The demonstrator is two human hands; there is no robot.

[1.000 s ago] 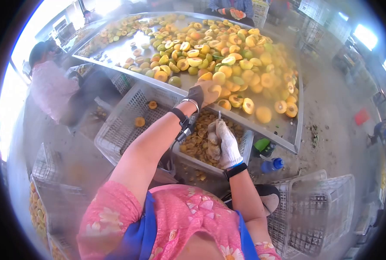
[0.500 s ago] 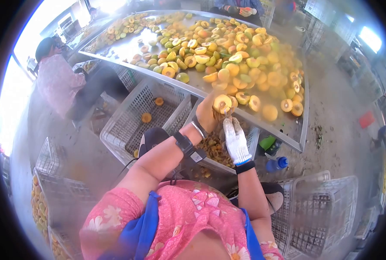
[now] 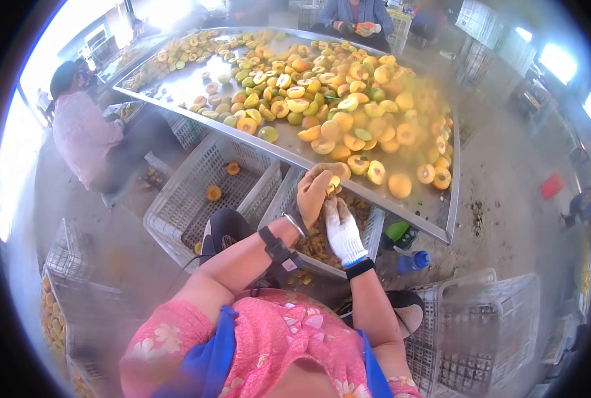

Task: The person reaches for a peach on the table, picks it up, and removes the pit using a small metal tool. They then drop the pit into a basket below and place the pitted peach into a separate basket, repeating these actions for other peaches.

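Note:
My left hand (image 3: 314, 194) is closed around a yellow peach half (image 3: 334, 184), held just off the near edge of the metal table. My right hand (image 3: 343, 232), in a white glove with soiled fingertips, meets the fruit from below. Its fingers are pinched together at the cut side, on something small that I cannot make out. Under both hands stands a crate (image 3: 367, 242) with brownish fruit scraps in it. Many halved peaches (image 3: 297, 105) lie heaped on the metal table (image 3: 285, 154), several with stones showing.
A grey crate (image 3: 169, 205) with a few fruit halves stands to the left. A blue bottle (image 3: 413, 261) and a green object (image 3: 396, 230) are on the floor at right. Stacked crates (image 3: 481, 325) stand lower right. Co-workers sit at left (image 3: 83, 136) and across the table (image 3: 355, 20).
Both hands have drawn slightly down and left, away from the table edge. The peach half has turned, so less of its cut face shows. The whole view has shifted a little.

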